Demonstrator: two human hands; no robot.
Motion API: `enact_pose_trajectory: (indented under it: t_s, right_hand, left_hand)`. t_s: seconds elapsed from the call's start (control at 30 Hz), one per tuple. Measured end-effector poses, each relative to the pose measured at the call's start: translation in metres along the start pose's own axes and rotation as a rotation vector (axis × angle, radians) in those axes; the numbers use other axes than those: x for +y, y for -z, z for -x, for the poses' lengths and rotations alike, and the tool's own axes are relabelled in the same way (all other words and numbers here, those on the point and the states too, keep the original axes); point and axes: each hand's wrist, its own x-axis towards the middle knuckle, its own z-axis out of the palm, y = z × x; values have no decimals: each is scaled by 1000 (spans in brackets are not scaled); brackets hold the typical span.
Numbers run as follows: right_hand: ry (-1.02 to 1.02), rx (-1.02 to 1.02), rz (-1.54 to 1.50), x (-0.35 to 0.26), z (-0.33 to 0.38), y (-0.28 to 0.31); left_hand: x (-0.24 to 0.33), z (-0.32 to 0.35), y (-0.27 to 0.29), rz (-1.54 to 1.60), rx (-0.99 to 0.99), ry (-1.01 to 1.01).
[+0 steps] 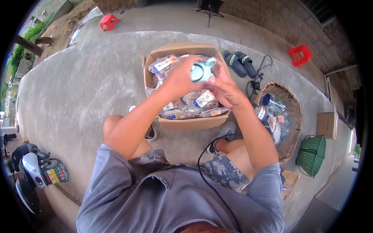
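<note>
Both hands hold a mint-green plastic thing (pixel 201 72) above an open cardboard box (pixel 190 124). It has a round ring-shaped face and a small loop at its upper right; its exact kind I cannot make out. My left hand (pixel 182 79) grips it from the left, with the fingers partly hidden behind it. On the other side my right hand (pixel 226 88) curls round its edge, the thumb near its lower right. Below them, the box is filled with clear bags (pixel 203 99) of small brown pieces, several bearing white labels.
Right of the box stands a wicker basket (pixel 297 128) holding clear plastic containers. Black slippers (pixel 240 64) and a dark cord (pixel 254 83) lie behind it. A green basket (pixel 312 155), red stools (pixel 108 22) and a parked scooter (pixel 35 171) stand farther out on the concrete.
</note>
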Motion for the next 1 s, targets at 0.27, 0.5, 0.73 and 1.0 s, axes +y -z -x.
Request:
enact_pose_trajectory:
  t_s: [0.27, 0.5, 0.73, 1.0]
  right_hand:
    - [-53, 70, 420, 25, -4, 2]
    - [101, 252, 658, 71, -4, 17]
    - [89, 277, 505, 68, -3, 13]
    - [8, 356, -161, 20, -6, 22]
  left_hand:
    - [-15, 20, -19, -135, -52, -156]
    - [-18, 24, -28, -82, -152, -88]
    - [-15, 26, -28, -59, -184, 9]
    - [-1, 12, -17, 397, -10, 2]
